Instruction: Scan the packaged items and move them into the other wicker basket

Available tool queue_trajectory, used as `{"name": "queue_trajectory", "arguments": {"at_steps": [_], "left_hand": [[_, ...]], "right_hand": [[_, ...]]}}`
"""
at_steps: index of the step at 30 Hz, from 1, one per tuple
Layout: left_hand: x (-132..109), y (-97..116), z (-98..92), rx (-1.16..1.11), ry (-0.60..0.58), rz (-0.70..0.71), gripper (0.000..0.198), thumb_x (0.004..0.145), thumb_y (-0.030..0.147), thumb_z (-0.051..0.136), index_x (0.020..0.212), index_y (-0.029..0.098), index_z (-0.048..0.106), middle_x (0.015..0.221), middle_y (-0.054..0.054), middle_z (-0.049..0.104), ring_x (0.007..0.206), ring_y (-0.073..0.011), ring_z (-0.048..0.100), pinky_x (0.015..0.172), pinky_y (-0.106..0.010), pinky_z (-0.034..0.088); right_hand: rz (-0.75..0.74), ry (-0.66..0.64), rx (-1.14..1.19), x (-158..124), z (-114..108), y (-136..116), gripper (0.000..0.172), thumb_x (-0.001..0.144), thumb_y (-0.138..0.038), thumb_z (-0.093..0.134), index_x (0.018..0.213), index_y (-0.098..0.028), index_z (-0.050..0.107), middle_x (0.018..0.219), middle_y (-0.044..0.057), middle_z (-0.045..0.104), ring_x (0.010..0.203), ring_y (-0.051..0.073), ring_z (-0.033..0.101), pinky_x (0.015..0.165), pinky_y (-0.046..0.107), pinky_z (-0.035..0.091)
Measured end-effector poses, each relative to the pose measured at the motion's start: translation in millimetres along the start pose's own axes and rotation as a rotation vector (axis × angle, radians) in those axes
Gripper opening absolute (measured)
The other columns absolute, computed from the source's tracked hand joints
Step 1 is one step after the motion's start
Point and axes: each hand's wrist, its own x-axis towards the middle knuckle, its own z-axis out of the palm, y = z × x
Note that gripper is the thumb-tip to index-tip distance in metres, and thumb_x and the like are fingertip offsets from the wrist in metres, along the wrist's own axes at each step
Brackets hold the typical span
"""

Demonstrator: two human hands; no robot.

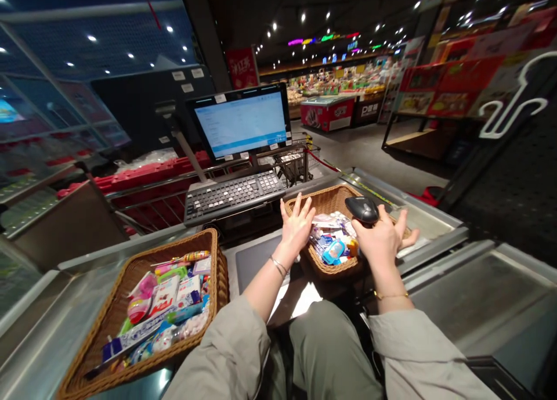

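Observation:
My left hand (297, 224) has its fingers spread at the left rim of the right wicker basket (322, 200). Small wrapped items and a light-blue piece (334, 252) lie in that basket. At the basket's right side is my right hand (382, 231), its thumb and fingers apart around the near right side of a black computer mouse (362, 209); whether it grips the mouse is unclear. A larger wicker basket (220, 278) on the left holds colorful packaged goods, among them white and red boxes (164, 295).
A keyboard (235, 194) sits below a lit monitor (241, 121) behind the baskets. Metal counter edges (439, 226) run along the right. A grey pad (256, 260) lies between the baskets. Farther back stand a shopping cart (296, 165) and a red freezer (327, 113).

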Motion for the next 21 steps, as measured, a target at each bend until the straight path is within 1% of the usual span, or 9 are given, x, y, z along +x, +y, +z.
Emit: {"name": "queue_trajectory", "arguments": {"at_steps": [3, 6, 10, 13, 17, 21], "left_hand": [[-15.4, -11.3, -9.6, 0.008, 0.026, -0.039, 0.043, 0.1, 0.027, 0.049, 0.141, 0.025, 0.057, 0.165, -0.009, 0.037, 0.16, -0.0325, 0.011, 0.12, -0.079, -0.003], [-37.0, -29.9, -22.5, 0.027, 0.047, -0.1, 0.044, 0.099, 0.034, 0.052, 0.142, 0.026, 0.057, 0.165, -0.01, 0.037, 0.159, -0.0315, 0.013, 0.121, -0.078, -0.003], [-72.5, -62.6, -41.5, 0.059, 0.04, -0.221, 0.044, 0.1, 0.038, 0.053, 0.142, 0.027, 0.057, 0.166, -0.008, 0.036, 0.159, -0.032, 0.017, 0.121, -0.077, -0.004], [-100.9, -89.0, -53.7, 0.081, 0.014, -0.315, 0.042, 0.1, 0.038, 0.054, 0.14, 0.027, 0.06, 0.165, -0.008, 0.037, 0.158, -0.0334, 0.02, 0.121, -0.076, -0.005], [-139.7, -122.8, -64.9, 0.119, 0.01, -0.433, 0.042, 0.1, 0.037, 0.053, 0.14, 0.028, 0.061, 0.165, -0.008, 0.037, 0.158, -0.034, 0.021, 0.121, -0.076, -0.004], [-178.5, -152.8, -73.0, 0.154, 0.0, -0.544, 0.04, 0.1, 0.037, 0.052, 0.138, 0.029, 0.062, 0.164, -0.007, 0.039, 0.158, -0.0339, 0.021, 0.12, -0.077, -0.001]], "right_hand": [[-0.002, 0.02, 0.035, -5.9, -0.8, -16.6, 0.069, 0.079, -0.051, 0.062, 0.136, -0.012, 0.062, 0.149, 0.026, 0.05, 0.15, 0.039, 0.025, 0.117, 0.068, 0.006], [-0.077, -0.003, 0.063, -15.3, -0.3, -40.1, 0.059, 0.08, -0.048, 0.062, 0.127, -0.015, 0.068, 0.146, 0.024, 0.055, 0.15, 0.039, 0.026, 0.118, 0.066, 0.007], [-0.184, -0.055, 0.09, -30.8, 3.9, -72.8, 0.05, 0.079, -0.052, 0.064, 0.114, -0.017, 0.074, 0.138, 0.021, 0.063, 0.15, 0.038, 0.026, 0.119, 0.065, 0.008], [-0.24, -0.089, 0.118, -43.2, 10.1, -95.4, 0.046, 0.079, -0.053, 0.063, 0.107, -0.019, 0.076, 0.136, 0.018, 0.065, 0.15, 0.038, 0.027, 0.119, 0.066, 0.008], [-0.301, -0.145, 0.156, -62.3, 19.9, -121.9, 0.044, 0.079, -0.051, 0.061, 0.106, -0.02, 0.076, 0.14, 0.015, 0.065, 0.152, 0.037, 0.026, 0.119, 0.068, 0.009], [-0.38, -0.208, 0.184, -85.2, 28.9, -142.1, 0.036, 0.081, -0.049, 0.06, 0.092, -0.02, 0.078, 0.14, 0.012, 0.065, 0.154, 0.035, 0.023, 0.12, 0.067, 0.01]]}}
